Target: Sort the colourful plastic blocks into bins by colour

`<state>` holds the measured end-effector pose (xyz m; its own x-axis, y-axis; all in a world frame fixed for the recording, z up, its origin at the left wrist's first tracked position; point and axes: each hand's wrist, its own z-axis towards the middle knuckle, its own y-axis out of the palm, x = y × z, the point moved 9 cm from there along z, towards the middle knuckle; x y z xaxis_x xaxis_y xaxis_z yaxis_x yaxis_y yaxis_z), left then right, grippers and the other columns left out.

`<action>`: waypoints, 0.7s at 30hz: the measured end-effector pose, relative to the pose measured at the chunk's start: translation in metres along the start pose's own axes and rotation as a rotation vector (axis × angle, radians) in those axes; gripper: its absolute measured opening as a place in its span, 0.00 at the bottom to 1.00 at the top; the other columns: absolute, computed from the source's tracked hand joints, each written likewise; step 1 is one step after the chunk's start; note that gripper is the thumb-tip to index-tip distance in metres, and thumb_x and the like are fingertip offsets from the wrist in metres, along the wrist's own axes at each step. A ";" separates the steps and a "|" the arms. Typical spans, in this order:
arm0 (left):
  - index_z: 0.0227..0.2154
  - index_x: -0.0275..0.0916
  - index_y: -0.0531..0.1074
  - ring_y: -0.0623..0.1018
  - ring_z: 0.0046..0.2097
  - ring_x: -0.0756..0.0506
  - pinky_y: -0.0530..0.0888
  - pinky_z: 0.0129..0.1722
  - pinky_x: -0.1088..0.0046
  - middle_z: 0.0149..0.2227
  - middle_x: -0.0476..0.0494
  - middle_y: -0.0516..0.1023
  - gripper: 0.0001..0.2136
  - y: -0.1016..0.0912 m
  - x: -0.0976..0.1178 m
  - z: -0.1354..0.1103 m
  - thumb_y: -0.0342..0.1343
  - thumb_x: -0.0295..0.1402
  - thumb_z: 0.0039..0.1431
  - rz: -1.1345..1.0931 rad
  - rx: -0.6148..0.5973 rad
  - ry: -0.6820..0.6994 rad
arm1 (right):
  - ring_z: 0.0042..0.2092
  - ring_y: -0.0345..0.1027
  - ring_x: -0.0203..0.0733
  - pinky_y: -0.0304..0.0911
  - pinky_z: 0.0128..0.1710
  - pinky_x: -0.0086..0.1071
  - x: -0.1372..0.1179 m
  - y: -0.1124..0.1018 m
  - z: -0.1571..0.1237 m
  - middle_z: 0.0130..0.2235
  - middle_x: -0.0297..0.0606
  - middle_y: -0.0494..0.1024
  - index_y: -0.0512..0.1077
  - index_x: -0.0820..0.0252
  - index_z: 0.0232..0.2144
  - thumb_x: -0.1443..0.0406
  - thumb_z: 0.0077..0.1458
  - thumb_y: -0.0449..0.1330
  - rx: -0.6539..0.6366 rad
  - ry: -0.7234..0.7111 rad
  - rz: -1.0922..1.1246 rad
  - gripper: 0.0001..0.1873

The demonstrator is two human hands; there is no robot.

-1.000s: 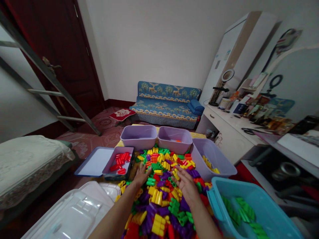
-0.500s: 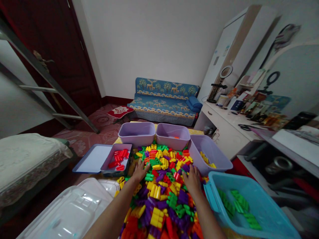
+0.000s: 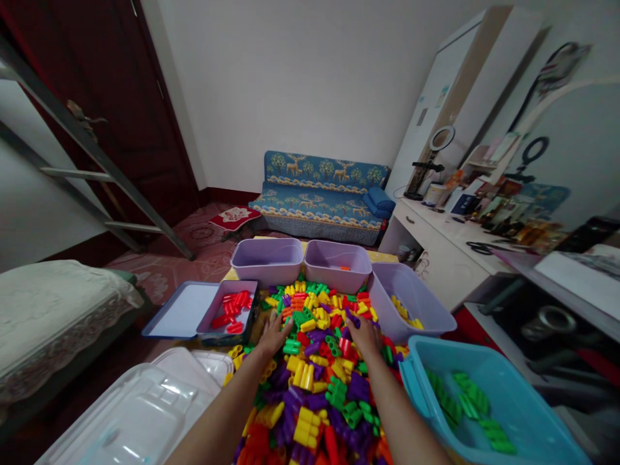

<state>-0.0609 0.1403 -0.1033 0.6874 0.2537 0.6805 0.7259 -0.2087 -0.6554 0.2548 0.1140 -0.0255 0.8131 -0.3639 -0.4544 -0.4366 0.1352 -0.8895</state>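
A large heap of plastic building blocks (image 3: 305, 374) in yellow, red, green, purple and orange lies between my forearms. My left hand (image 3: 274, 334) rests at the heap's left side, fingers apart, beside some green blocks (image 3: 291, 346); it holds nothing that I can see. At the heap's right side, my right hand (image 3: 365, 334) has its thumb and fingers closed on a purple building block (image 3: 352, 318), which sits tilted at the fingertips. Part of that block is hidden by the fingers.
Behind the heap stand a lilac bin (image 3: 266, 261), a second with an orange piece (image 3: 334, 268), and a third with yellow blocks (image 3: 431, 303). A blue bin (image 3: 523, 381) holds green blocks; a hinged box (image 3: 206, 310) holds red ones. Clear lids (image 3: 140, 413) lie left.
My right hand has shifted slightly left and closed its fingers on a purple building block. My left hand has stayed in nearly the same spot.
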 end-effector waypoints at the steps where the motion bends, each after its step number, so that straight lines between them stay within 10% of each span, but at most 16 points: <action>1: 0.64 0.42 0.53 0.39 0.70 0.38 0.46 0.67 0.58 0.70 0.44 0.42 0.35 0.000 0.000 0.000 0.43 0.56 0.58 0.000 -0.001 -0.003 | 0.52 0.68 0.55 0.59 0.51 0.42 -0.001 0.003 0.001 0.48 0.50 0.77 0.73 0.62 0.50 0.50 0.57 0.52 -0.002 -0.007 0.039 0.27; 12: 0.64 0.41 0.54 0.41 0.70 0.38 0.47 0.66 0.58 0.70 0.41 0.44 0.33 0.000 0.000 0.001 0.44 0.54 0.60 0.008 0.024 0.020 | 0.37 0.75 0.46 0.67 0.38 0.36 -0.019 0.005 0.008 0.31 0.40 0.81 0.76 0.58 0.31 0.48 0.53 0.52 -0.049 -0.113 0.463 0.23; 21: 0.65 0.41 0.53 0.39 0.70 0.38 0.45 0.67 0.57 0.70 0.43 0.41 0.33 0.000 0.002 -0.003 0.44 0.53 0.60 0.026 -0.006 0.002 | 0.49 0.71 0.46 0.64 0.49 0.37 -0.091 -0.030 -0.064 0.47 0.41 0.78 0.72 0.54 0.48 0.51 0.55 0.56 -0.048 -0.448 0.656 0.23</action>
<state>-0.0595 0.1383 -0.1004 0.7060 0.2464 0.6639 0.7080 -0.2210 -0.6708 0.1689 0.0842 0.0453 0.4569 0.1824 -0.8706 -0.8881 0.1498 -0.4347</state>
